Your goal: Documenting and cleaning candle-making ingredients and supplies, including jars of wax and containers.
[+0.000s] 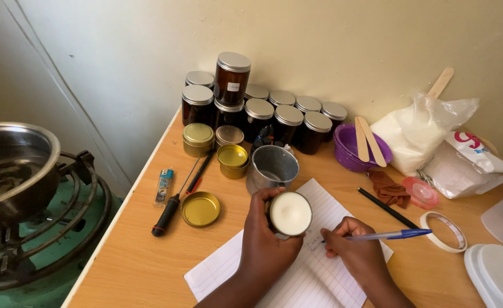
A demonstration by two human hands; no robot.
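My left hand (266, 242) grips a small round tin filled with pale white wax (290, 213), holding it down on a lined sheet of paper (314, 274). My right hand (359, 251) holds a blue pen (394, 234), its tip touching the paper just right of the tin. A metal cup (272, 167) stands right behind the tin. An open gold tin (232, 159) and a loose gold lid (200, 209) lie to the left on the wooden table (132, 268).
Several dark amber jars with silver lids (263, 111) line the wall. A purple bowl with wooden sticks (354, 149), bags of white flakes (417, 131), a tape roll (445, 231), a black pencil (387, 207), a screwdriver (171, 205) and a lighter (163, 186) lie around. A pot on a burner (12, 171) stands left.
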